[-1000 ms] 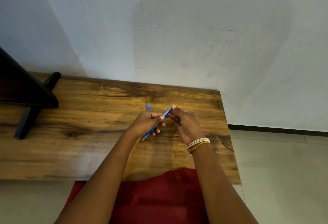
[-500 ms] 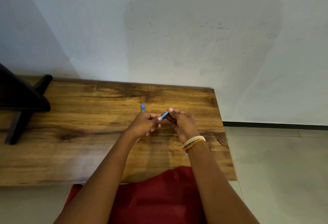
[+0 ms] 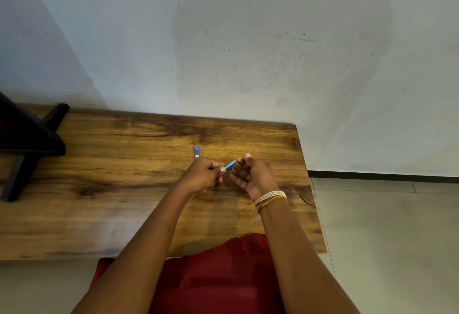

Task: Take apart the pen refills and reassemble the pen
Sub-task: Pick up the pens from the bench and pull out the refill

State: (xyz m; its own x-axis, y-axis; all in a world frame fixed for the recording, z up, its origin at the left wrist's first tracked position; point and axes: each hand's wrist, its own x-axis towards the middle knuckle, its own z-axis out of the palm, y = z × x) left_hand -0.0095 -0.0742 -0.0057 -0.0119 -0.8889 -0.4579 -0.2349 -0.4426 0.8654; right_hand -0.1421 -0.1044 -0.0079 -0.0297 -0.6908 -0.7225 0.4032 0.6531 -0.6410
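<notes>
My left hand [image 3: 202, 174] is closed around a blue pen barrel [image 3: 230, 165], whose upper end sticks out toward the right. My right hand [image 3: 254, 177] sits just right of that end, index finger raised. Its thumb and fingers pinch a thin pale refill [image 3: 239, 164] that is small and hard to make out. A small blue pen piece [image 3: 196, 152] lies on the wooden table [image 3: 124, 189] just behind my left hand. Most of the barrel is hidden inside my left fist.
A black stand with legs [image 3: 27, 144] occupies the table's left end. The table's right edge [image 3: 313, 189] runs close to my right wrist, with tiled floor beyond it. A wall rises right behind the table. Red cloth [image 3: 211, 276] covers my lap at the front edge.
The barrel has slid deeper into my left fist, so less of it shows. My right hand has come off the barrel's end and drawn slightly right.
</notes>
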